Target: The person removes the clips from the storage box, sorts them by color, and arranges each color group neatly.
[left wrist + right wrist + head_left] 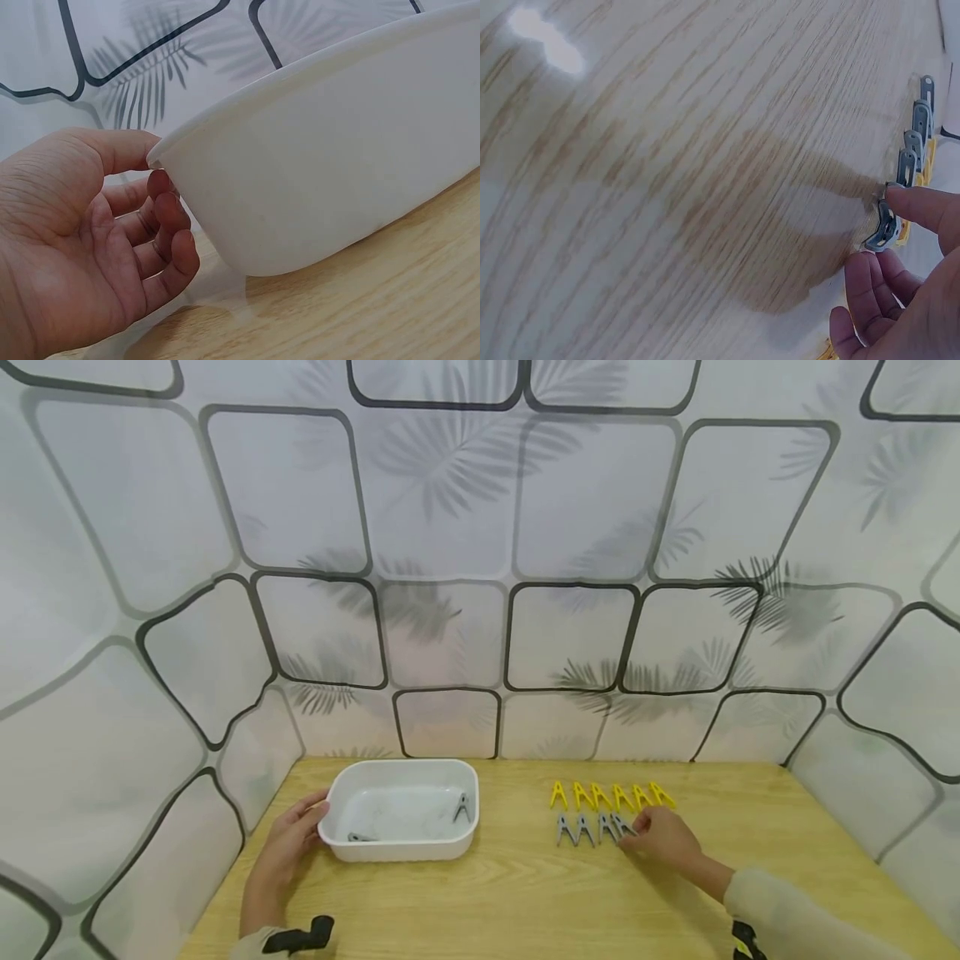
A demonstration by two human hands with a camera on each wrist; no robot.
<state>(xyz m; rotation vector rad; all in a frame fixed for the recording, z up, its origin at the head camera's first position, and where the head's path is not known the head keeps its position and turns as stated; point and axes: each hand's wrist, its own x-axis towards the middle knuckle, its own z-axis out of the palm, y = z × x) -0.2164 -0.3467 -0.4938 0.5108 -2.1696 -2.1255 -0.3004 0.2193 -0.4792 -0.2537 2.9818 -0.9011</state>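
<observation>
My left hand (288, 839) grips the left end of a white plastic basin (397, 850), thumb at the rim and fingers curled beside the outer wall in the left wrist view. Over on the right, my right hand (663, 837) pinches a grey clothespin (885, 232) between thumb and fingers, low over the table. That clothespin is at the right end of a row of several grey clothespins (585, 829). Just behind them runs a row of several yellow clothespins (598, 795). Inside the basin lie two more grey clothespins, one at the right (462, 808) and one at the front left.
Everything rests on a light wood-grain table (487, 910). Patterned wall covering (450, 635) with leaf prints and dark outlines rises behind the table and along both sides. Dark straps (300, 937) are round the wrists.
</observation>
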